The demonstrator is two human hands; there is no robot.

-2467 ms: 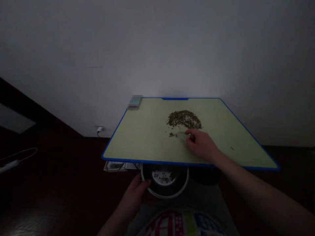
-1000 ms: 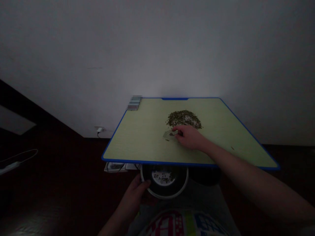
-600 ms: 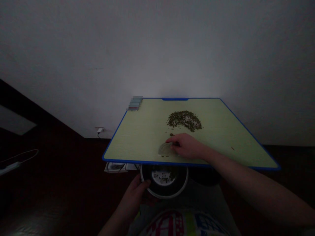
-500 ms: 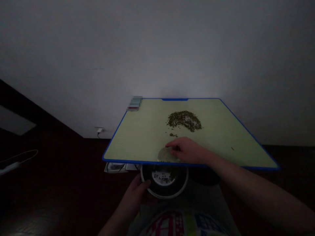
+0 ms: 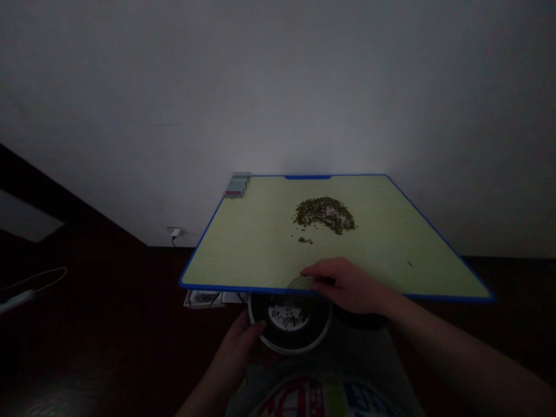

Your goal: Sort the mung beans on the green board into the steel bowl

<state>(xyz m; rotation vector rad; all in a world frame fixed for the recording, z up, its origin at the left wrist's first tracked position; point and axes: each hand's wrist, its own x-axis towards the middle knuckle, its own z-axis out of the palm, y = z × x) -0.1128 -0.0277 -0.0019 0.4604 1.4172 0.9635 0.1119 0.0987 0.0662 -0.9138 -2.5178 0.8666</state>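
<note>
My left hand (image 5: 245,336) grips the left rim of a dark bowl (image 5: 321,333) with a pale rim, its thumb over the edge. The bowl is held just under the front edge of the table, and small dark grains (image 5: 284,315) lie on its light bottom. My right hand (image 5: 343,281) is closed on a clear, round, thin piece like a plastic lid (image 5: 299,282), at the table's front edge above the bowl. Beyond it, a heap of small greenish-brown grains (image 5: 324,214) is spread on the tabletop, with a few strays (image 5: 304,240) in front.
The pale table (image 5: 234,249) has a blue border and stands against a grey wall. A pixelated item (image 5: 238,185) rests at its back left corner. A small dark sliver (image 5: 410,263) lies on the right. White boxes (image 5: 204,299) are below the front edge; a plug (image 5: 175,231) is in the wall.
My right hand has drawn the clear round piece toward me, from the tabletop to the front edge over the bowl. My left hand and the bowl stay nearly in place.
</note>
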